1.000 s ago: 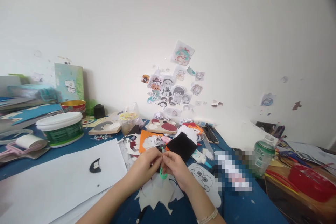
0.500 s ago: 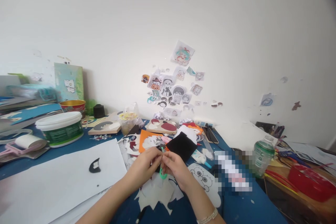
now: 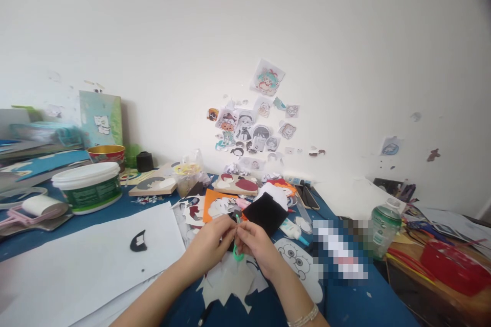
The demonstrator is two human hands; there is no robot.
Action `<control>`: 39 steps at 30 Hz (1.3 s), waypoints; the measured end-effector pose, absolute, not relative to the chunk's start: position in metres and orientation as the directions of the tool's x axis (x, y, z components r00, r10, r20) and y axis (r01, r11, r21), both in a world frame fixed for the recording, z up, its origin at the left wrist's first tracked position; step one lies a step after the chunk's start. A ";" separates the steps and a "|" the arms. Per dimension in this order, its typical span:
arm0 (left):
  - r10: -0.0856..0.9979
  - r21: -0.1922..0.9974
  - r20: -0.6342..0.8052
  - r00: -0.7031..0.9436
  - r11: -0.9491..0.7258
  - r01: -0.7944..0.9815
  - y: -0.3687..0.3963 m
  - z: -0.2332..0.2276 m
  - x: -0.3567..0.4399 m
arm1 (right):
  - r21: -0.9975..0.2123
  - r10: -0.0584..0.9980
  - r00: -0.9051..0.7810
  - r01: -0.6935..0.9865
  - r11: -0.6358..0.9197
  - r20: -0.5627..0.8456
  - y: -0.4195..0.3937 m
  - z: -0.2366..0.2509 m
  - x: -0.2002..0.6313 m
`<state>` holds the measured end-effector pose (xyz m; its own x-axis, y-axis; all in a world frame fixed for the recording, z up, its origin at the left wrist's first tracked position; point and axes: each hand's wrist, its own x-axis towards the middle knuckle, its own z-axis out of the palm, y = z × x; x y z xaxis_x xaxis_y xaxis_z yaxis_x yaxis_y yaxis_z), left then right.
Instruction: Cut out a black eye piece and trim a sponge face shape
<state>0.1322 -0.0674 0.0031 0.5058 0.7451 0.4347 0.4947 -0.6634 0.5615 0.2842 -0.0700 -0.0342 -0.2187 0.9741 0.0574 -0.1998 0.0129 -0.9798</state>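
Both my hands meet over the blue table (image 3: 345,301). My right hand (image 3: 258,245) grips small green-handled scissors (image 3: 238,251), whose loop hangs below my fingers. My left hand (image 3: 210,245) pinches a small dark paper piece against the blades; the piece is mostly hidden by my fingers. Under my hands lies a white spiky paper cutout (image 3: 230,283). A black square of sheet (image 3: 265,213) sits just beyond my right hand, and an orange sheet with a drawn face (image 3: 218,205) lies beyond my left.
A large white paper (image 3: 76,260) with a small black cutout (image 3: 138,241) lies at left. A white-and-green tub (image 3: 89,187) stands at far left. A cartoon face cutout (image 3: 299,260), a glue tube (image 3: 292,230), a green bottle (image 3: 383,230) and a red tray (image 3: 452,265) are at right.
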 end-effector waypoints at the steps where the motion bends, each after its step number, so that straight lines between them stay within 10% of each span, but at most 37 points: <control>1: 0.745 0.559 0.436 0.505 -0.663 0.498 -0.068 0.004 0.132 | -0.980 0.974 -0.218 -0.197 0.013 0.056 -0.070 -0.034 0.284; 39: 0.754 0.463 0.422 0.503 -0.657 0.595 -0.067 0.000 0.134 | -0.993 0.988 -0.149 -0.118 0.018 0.036 -0.072 -0.032 0.282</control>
